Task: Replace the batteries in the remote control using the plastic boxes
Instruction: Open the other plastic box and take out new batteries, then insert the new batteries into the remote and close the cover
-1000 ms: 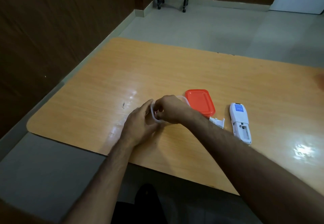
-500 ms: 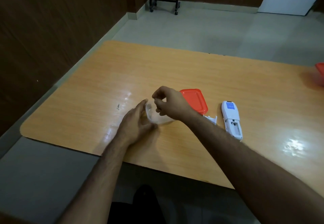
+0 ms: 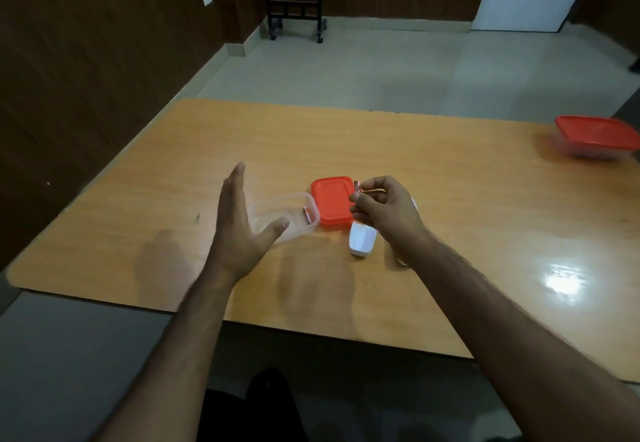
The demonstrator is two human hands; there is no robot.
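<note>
Lifted from the box [image 3: 277, 215], right hand [image 3: 384, 211] pinches a battery [image 3: 356, 189].

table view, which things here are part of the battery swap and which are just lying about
Job: small battery in right hand; second battery in clear plastic box; red lid; white battery cover.
Idle: closed red-lidded box; black wheeled stand.

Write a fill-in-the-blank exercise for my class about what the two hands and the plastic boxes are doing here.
1. The right hand pinches a small ____ between its fingertips.
2. One battery lies inside the clear, lidless ____ box.
3. The loose flat lid beside that box is ____ in colour.
4. The left hand is open and holds ____.

Missing words: battery; plastic; red; nothing
</note>
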